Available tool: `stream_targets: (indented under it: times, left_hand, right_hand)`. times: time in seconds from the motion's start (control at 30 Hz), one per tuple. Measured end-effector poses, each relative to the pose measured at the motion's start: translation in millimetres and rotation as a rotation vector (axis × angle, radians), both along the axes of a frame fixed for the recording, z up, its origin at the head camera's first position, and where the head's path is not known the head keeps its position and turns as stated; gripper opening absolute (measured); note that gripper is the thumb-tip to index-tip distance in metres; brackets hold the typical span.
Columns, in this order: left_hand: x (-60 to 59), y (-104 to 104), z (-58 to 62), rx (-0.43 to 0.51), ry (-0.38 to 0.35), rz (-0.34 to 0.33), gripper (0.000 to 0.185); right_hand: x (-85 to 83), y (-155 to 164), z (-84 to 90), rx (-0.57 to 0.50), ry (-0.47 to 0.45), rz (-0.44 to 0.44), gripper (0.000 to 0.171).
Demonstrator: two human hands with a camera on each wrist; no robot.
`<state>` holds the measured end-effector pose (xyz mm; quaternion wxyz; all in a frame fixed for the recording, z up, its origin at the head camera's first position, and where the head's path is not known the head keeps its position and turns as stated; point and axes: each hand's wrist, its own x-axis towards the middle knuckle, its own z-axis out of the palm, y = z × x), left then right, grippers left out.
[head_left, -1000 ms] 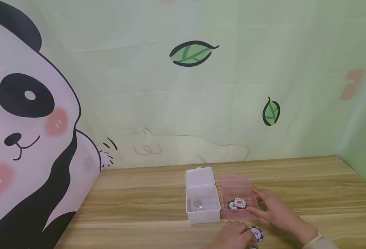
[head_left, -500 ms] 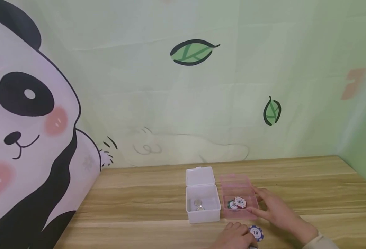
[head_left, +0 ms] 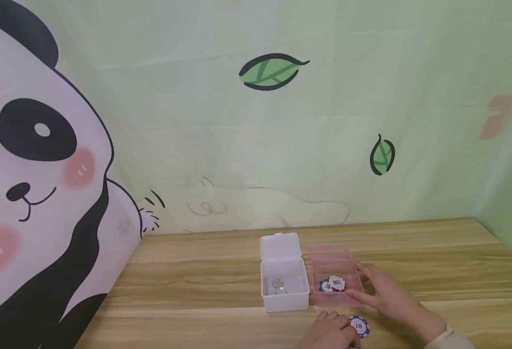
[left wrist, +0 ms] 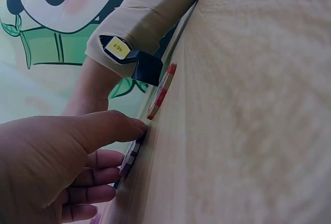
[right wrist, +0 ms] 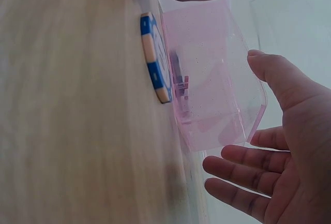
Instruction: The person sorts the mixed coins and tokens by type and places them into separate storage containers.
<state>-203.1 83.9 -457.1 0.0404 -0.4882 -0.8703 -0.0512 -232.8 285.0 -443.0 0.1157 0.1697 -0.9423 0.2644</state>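
Observation:
In the head view my left hand [head_left: 329, 332] is at the table's front, beside a blue-and-white poker chip [head_left: 359, 326] marked 10. The left wrist view shows its thumb and fingers pinching a dark purple-and-white poker chip [left wrist: 132, 158] by the edge, low over the tabletop. My right hand [head_left: 388, 295] grips the right side of an open pink see-through box [head_left: 336, 303], thumb at the front corner and fingers behind. Inside the pink box are a green-edged chip [head_left: 325, 286] and a red-edged chip [head_left: 336, 283] marked 100, overlapping.
An open white box [head_left: 285, 304] stands left of the pink one, with silver coins [head_left: 277, 283] in it. A red-edged chip [left wrist: 163, 90] lies on the table near my left thumb. Behind the wooden table [head_left: 186, 286] hangs a panda-printed cloth [head_left: 194, 121].
My left hand has shifted slightly over the dark chip at the front, which now shows less. The right hand stays at the pink box.

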Motion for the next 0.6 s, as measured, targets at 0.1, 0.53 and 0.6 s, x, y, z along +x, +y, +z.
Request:
stream_targets:
  times: [0.1, 0.53, 0.6]
  left_hand:
    - [0.1, 0.9, 1.4, -0.004, -0.011, 0.011, 0.017]
    - [1.5, 1.0, 5.9, 0.019, -0.051, 0.034, 0.018]
    - [1.8, 0.6, 6.8, 0.025, -0.041, 0.036, 0.019]
  right_hand:
    - [-0.1, 0.6, 0.3, 0.002, -0.001, 0.005, 0.078]
    - [-1.1, 0.4, -0.9, 0.013, 0.023, 0.005, 0.077]
    - [-0.9, 0.5, -0.5, 0.018, 0.026, 0.011, 0.077]
